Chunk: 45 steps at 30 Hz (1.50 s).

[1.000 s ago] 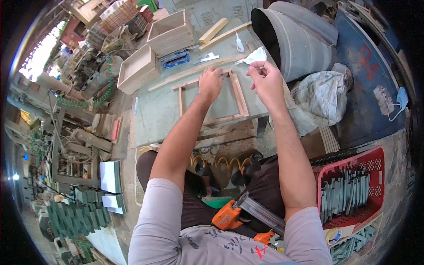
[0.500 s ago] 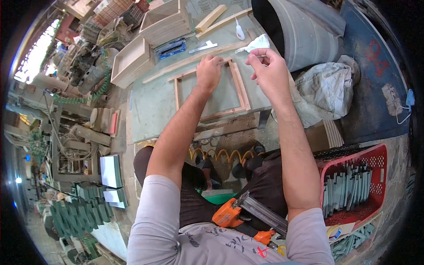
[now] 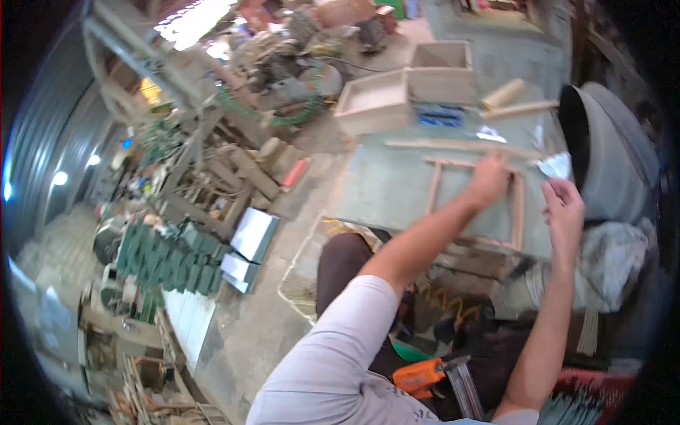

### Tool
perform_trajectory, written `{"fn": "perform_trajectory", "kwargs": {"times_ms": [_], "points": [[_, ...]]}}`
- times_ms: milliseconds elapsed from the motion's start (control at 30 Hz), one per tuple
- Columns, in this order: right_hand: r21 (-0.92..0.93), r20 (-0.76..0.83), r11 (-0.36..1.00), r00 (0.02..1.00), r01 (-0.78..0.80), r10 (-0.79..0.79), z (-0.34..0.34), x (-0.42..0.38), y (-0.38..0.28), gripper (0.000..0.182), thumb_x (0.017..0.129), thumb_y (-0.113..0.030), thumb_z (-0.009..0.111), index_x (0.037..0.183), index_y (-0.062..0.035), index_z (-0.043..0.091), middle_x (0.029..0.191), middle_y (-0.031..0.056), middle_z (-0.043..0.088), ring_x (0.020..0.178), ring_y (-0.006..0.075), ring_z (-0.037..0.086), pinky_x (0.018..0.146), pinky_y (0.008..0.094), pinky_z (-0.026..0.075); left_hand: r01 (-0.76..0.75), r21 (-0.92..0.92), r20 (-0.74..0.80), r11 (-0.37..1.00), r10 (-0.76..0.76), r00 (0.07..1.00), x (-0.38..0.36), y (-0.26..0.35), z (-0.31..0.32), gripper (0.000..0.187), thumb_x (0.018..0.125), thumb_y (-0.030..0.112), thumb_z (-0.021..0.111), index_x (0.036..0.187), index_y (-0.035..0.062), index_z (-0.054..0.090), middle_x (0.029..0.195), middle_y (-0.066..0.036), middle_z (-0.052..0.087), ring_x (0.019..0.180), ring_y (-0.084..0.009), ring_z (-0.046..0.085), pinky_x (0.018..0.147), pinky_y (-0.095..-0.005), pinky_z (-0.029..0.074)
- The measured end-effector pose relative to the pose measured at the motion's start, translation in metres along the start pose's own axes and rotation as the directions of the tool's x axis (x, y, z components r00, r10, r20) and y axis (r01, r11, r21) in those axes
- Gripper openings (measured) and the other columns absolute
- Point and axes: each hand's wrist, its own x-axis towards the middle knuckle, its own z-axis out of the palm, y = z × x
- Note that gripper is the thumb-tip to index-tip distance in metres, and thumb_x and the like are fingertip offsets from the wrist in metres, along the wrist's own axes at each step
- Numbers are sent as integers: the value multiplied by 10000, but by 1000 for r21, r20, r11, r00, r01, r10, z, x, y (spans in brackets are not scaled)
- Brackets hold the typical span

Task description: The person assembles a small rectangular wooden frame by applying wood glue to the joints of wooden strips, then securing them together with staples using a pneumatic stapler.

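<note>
A thin wooden frame (image 3: 518,205) lies flat on the grey-green worktable (image 3: 386,180). My left hand (image 3: 490,178) rests at the frame's upper right part, its fingers curled and blurred, so what they hold cannot be made out. To the right of the frame, my right hand (image 3: 564,202) is raised with its fingers pinched together; anything between them is too small to tell. Just above it lies a crumpled white bag (image 3: 555,167). A long wooden strip (image 3: 460,146) lies behind the frame. An orange nail gun (image 3: 419,377) is at my lap.
Two wooden boxes (image 3: 373,101) (image 3: 440,74) stand at the table's back left, near a blue tool (image 3: 440,115) and wood pieces (image 3: 504,95). A grey drum (image 3: 618,152) is at the right, above a cloth sack (image 3: 615,258). A red crate (image 3: 595,388) sits lower right.
The view has swung left, so the table and both hands appear further right and lower. The hands keep nearly the same places relative to the frame.
</note>
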Motion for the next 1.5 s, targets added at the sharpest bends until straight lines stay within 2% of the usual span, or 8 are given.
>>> {"fn": "perform_trajectory", "kwargs": {"times_ms": [467, 633, 767, 867, 933, 1033, 1100, 1500], "points": [[165, 58, 985, 998, -50, 41, 8, -4, -3, 306, 921, -303, 647, 781, -33, 609, 621, -13, 544, 502, 49, 496, 461, 191, 405, -143, -312, -42, 939, 137, 990, -31, 55, -50, 314, 814, 89, 640, 1120, 38, 587, 1035, -160, 590, 1018, -316, 565, 891, -407, 454], [185, 87, 979, 994, -85, 70, 11, -8, -2, 374, 952, -390, 578, 825, -41, 620, 600, -23, 521, 502, 49, 473, 465, 192, 387, 219, -815, 250, 537, -16, 968, -28, 68, -53, 251, 958, 195, 553, 1115, 5, 598, 1004, -72, 645, 912, -145, 597, 812, -309, 483], [387, 154, 908, 982, -163, 111, 20, -19, -14, 403, 984, -391, 514, 871, -31, 654, 536, -35, 462, 409, 38, 370, 400, 205, 277, 393, -883, 393, 257, -50, 918, -39, 97, -80, 382, 1015, 355, 445, 1091, 19, 609, 1001, -46, 636, 924, -119, 591, 825, -278, 475], [500, 246, 806, 944, -318, 220, 28, -20, -13, 468, 1010, -432, 419, 1015, -31, 660, 506, -52, 396, 374, 48, 263, 378, 221, 217, 376, -926, 376, 29, -1, 927, -47, 96, -82, 384, 1016, 357, 444, 1125, 19, 591, 1012, -48, 632, 934, -117, 592, 844, -287, 478], [712, 421, 494, 866, -500, 269, 32, -25, -13, 549, 1009, -483, 367, 1193, -16, 590, 507, -51, 399, 364, 56, 265, 361, 222, 217, 325, -946, 325, -4, -16, 946, -53, 93, -84, 344, 1015, 322, 459, 1149, 30, 581, 1015, -55, 636, 938, -123, 601, 834, -294, 495], [652, 683, 289, 708, -701, 178, 33, -36, -27, 617, 1002, -539, 306, 1342, -54, 480, 512, -53, 409, 355, 63, 275, 340, 221, 224, 224, -973, 224, 46, -12, 975, -65, 102, -101, 303, 1003, 276, 496, 1161, 29, 572, 1018, -65, 640, 932, -135, 613, 809, -287, 515], [627, 727, 253, 670, -737, 152, 40, -47, -37, 633, 992, -568, 283, 1372, -89, 449, 516, -39, 429, 350, 71, 287, 331, 219, 231, 149, -971, 209, -189, -351, 913, -71, 114, -110, 267, 981, 252, 542, 1131, 33, 570, 968, -53, 634, 893, -138, 621, 768, -265, 527], [511, 855, 239, 517, -826, -38, 65, -80, -37, 662, 956, -633, 268, 1465, -210, 297, 637, 108, 614, 345, 134, 423, 325, 209, 313, 22, -947, 166, -321, -429, 888, -93, 109, -133, 288, 984, 374, 515, 901, 99, 514, 733, 6, 487, 697, -102, 509, 652, -238, 478]]}}
